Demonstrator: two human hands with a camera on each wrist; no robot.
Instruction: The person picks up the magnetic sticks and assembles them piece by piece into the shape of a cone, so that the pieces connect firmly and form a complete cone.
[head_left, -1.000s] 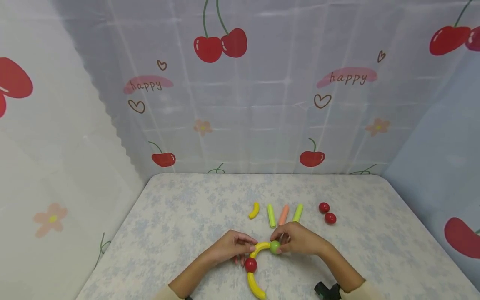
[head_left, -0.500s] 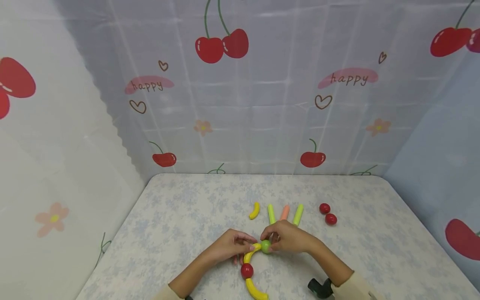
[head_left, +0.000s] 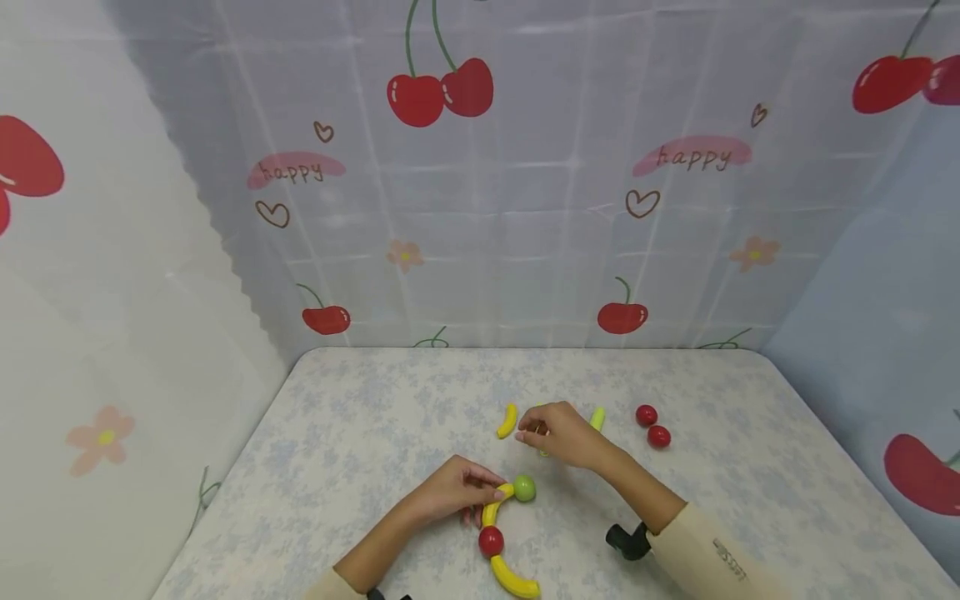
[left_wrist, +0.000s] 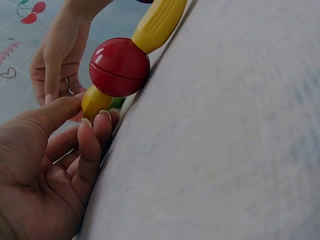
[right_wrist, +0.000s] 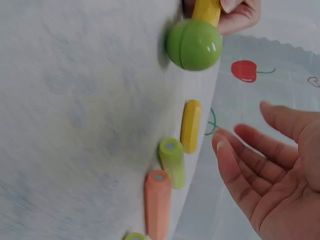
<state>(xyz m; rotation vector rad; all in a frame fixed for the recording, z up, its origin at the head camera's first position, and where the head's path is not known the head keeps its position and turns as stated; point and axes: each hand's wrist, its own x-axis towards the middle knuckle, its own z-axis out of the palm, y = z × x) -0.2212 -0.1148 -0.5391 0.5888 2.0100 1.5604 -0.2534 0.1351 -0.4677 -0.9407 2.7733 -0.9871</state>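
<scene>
My left hand (head_left: 453, 493) pinches a yellow curved rod (head_left: 490, 511) between thumb and fingers. A green ball (head_left: 524, 488) joins one end of that rod, and a red ball (head_left: 491, 542) joins the other. From the red ball a second yellow curved rod (head_left: 515, 581) extends toward the table's front. My right hand (head_left: 561, 433), relaxed and holding nothing, hovers beyond the green ball. Nearest to it lies a loose yellow curved rod (right_wrist: 191, 126). In the right wrist view, a light green stick (right_wrist: 172, 167) and an orange stick (right_wrist: 158, 205) lie close by.
Another light green stick (head_left: 597, 418) lies partly behind the right hand. Two loose red balls (head_left: 647, 415) (head_left: 659, 437) rest farther right. A cherry-patterned curtain (head_left: 480, 208) stands behind the pale floral table (head_left: 360, 400).
My right hand has let go of the green ball and moved up and away toward the loose yellow rod. The joined chain has swung a little leftward; my left hand still holds it.
</scene>
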